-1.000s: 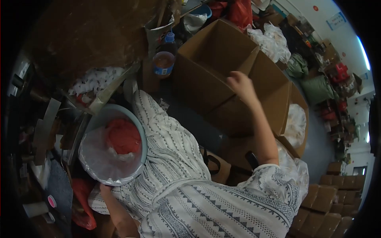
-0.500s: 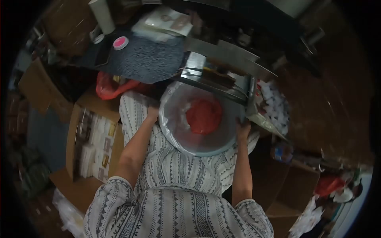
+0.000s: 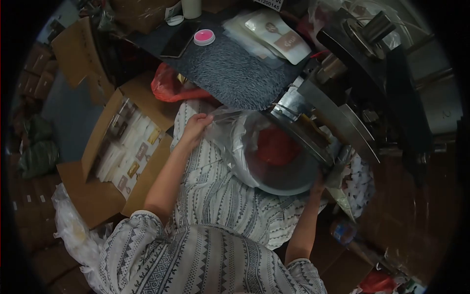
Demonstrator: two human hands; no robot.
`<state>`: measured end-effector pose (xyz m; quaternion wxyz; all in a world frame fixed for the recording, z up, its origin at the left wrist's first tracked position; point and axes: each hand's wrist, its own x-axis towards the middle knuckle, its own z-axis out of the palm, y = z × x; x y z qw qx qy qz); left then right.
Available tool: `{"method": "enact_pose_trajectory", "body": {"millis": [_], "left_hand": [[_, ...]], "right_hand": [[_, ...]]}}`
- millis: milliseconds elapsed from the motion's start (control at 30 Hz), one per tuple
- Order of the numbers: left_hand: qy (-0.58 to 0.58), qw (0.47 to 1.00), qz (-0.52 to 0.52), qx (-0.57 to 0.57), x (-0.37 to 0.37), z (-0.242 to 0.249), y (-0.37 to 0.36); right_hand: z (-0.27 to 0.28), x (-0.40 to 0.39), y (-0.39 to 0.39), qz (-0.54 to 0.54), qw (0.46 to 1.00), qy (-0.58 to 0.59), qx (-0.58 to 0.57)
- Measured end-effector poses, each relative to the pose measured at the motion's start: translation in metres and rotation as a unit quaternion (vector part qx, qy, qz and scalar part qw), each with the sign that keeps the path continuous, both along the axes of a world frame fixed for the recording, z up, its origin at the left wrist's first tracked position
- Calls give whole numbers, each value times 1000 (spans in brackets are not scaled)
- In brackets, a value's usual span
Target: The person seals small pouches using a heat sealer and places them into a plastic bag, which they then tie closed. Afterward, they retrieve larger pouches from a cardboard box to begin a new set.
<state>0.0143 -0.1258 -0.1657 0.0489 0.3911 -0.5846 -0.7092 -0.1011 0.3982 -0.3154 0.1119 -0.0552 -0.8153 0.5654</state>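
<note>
A grey tub (image 3: 286, 189) sits tilted on my lap, with a clear plastic bag (image 3: 238, 142) over its left rim. Something red (image 3: 278, 147) lies inside it, perhaps a plastic bag. My left hand (image 3: 196, 128) is closed, pinching the top edge of the clear bag and holding it out to the left of the tub. At the tub's right rim is my right hand (image 3: 317, 184); its fingers are in shadow and partly hidden by the rim and the machine. A metal machine (image 3: 313, 115) overhangs the tub's far right side.
On the left stands an open carton (image 3: 93, 147) of printed pouches. Ahead, a table with a grey fluffy mat (image 3: 235, 73) bears a pink-topped round tub (image 3: 204, 37), a phone (image 3: 180, 39) and pouches (image 3: 279, 36). White pieces (image 3: 360, 188) fill a container at right.
My left hand has come up from the tub's left side and now pulls the clear bag outward. My right hand stays by the right rim. The view has turned, shifting the scene.
</note>
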Motion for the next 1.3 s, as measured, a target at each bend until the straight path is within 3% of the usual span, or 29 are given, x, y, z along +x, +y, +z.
{"method": "enact_pose_trajectory", "body": {"millis": [33,67,100,133,200,233,300,333,367,400,433,467,500,533,633,700,733,800,833,900,1067,1133,1200,1233,1300], "left_hand": [[-4,1000,2,-1,7,13,1],[-45,993,-98,51,15,24,5],[-82,972,-196,102,20,29,6],[-84,972,-195,102,25,30,4],[-80,899,-404,-146,36,31,-3],[-82,900,-403,-144,40,34,1],[-77,954,-263,-123,43,44,16],[-79,953,-265,-121,45,47,27],[-46,970,-235,-39,47,51,39],[-12,978,-202,43,48,57,50],[-14,978,-203,45,46,69,63],[36,972,-135,189,45,84,75],[85,939,-64,327,44,92,81],[83,939,-65,327,46,90,78],[83,913,-87,391,54,70,68],[46,856,-98,506,57,60,69],[46,855,-100,507,55,62,75],[29,918,-104,382,52,71,94],[28,918,-104,383,52,71,96],[61,965,-56,250,51,68,97],[165,940,-12,298,48,67,85],[186,927,-2,326,48,64,82],[219,830,3,513,47,55,76],[218,830,2,514,45,59,75],[66,851,-4,521,43,70,72]], "right_hand": [[13,3,-7,-20,999,6,-40],[28,9,-16,-18,999,3,-40],[43,15,-28,-31,999,-3,26],[60,23,-42,-44,995,-9,92],[96,41,-79,-66,972,-20,223],[117,53,-99,-76,954,-26,288],[165,72,-168,39,962,116,245],[181,87,-197,148,967,121,166],[197,101,-226,254,956,124,83],[221,111,-258,275,952,123,54],[237,117,-282,295,947,121,26],[230,117,-293,294,948,117,25],[220,116,-303,312,949,25,-29],[215,116,-308,326,940,-65,-82],[218,114,-303,263,952,-118,-106],[213,117,-298,256,960,-86,-76],[209,116,-296,249,966,-48,-44],[201,119,-293,245,969,-40,-16],[199,120,-292,243,970,-29,11],[199,121,-291,223,974,-18,18],[197,129,-282,160,987,-28,-19],[193,134,-280,162,986,34,7],[193,136,-275,162,987,19,4],[194,136,-272,164,986,6,0],[199,131,-267,205,976,58,39]]}}
